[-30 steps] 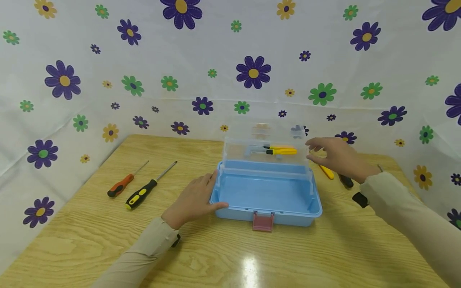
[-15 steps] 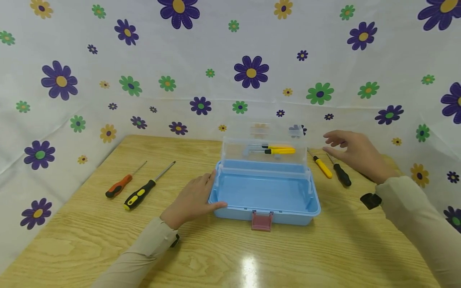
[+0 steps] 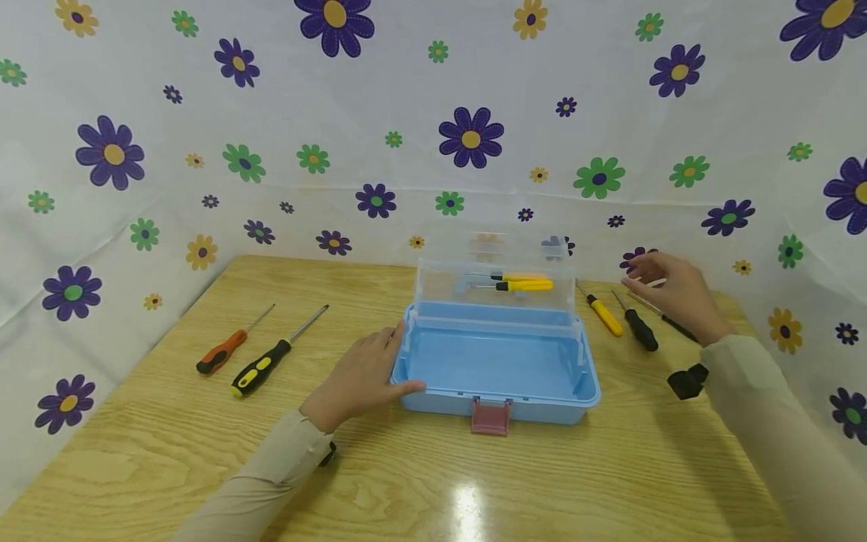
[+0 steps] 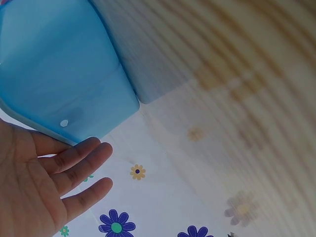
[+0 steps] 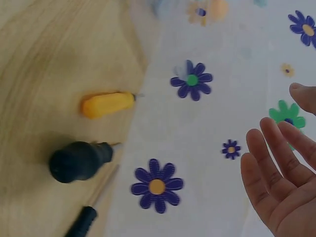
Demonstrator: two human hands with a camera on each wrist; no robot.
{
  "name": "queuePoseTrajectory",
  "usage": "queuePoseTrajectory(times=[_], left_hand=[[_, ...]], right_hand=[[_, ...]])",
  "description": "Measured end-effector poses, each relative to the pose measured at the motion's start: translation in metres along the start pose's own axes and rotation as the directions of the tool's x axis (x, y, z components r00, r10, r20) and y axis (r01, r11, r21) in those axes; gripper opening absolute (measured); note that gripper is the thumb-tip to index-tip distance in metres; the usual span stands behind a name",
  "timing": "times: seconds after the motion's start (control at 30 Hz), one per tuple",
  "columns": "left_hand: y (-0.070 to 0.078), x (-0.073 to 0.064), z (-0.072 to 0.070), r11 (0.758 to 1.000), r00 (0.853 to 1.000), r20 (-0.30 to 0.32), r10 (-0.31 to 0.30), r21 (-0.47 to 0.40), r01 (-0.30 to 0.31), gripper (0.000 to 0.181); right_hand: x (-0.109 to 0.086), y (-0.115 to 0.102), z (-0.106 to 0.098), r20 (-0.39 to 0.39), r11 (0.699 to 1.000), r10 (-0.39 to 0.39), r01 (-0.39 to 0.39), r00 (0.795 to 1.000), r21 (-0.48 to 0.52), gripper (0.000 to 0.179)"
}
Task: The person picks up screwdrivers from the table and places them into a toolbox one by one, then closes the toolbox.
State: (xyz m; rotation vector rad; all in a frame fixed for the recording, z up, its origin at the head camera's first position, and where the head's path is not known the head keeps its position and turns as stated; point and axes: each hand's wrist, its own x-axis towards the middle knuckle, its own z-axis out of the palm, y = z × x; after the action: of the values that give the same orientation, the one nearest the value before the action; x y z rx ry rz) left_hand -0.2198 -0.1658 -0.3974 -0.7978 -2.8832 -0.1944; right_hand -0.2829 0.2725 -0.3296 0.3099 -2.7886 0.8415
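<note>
A light blue toolbox (image 3: 497,365) stands with its clear lid (image 3: 494,260) raised; its base holds nothing. My left hand (image 3: 362,369) rests against the box's left side, thumb over the front rim. In the left wrist view its fingers (image 4: 79,168) are extended and touch the blue wall. My right hand (image 3: 677,290) hovers over the back right of the table, fingers loosely bent, holding nothing. Below and beside it lie a yellow-handled screwdriver (image 3: 605,315), a thick black-handled screwdriver (image 3: 640,330) and a thin black-handled screwdriver (image 3: 677,327).
Yellow-handled screwdrivers (image 3: 528,285) show through the clear plastic; whether they lie in or behind it I cannot tell. An orange-and-black screwdriver (image 3: 223,351) and a black-and-yellow screwdriver (image 3: 263,366) lie on the left. A flowered cloth (image 3: 379,98) backs the wooden table (image 3: 379,482).
My right hand has moved right, away from the clear lid, to above the black-handled screwdrivers. The left hand stays on the toolbox. The view shifts slightly.
</note>
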Motion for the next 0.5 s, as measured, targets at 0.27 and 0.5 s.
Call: queuePoseTrajectory(times=[0.27, 0.5], left_hand=[[0.001, 0.0, 0.001, 1.0, 1.0, 0.007, -0.001, -0.003, 0.001, 0.1], [-0.002, 0.001, 0.004, 1.0, 1.0, 0.008, -0.008, -0.006, 0.008, 0.101]], right_hand=[[0.001, 0.021, 0.018, 0.013, 0.992, 0.109, -0.11, 0.994, 0.065, 0.043], [0.004, 0.033, 0.036, 0.001, 0.985, 0.142, -0.141, 0.99, 0.095, 0.046]])
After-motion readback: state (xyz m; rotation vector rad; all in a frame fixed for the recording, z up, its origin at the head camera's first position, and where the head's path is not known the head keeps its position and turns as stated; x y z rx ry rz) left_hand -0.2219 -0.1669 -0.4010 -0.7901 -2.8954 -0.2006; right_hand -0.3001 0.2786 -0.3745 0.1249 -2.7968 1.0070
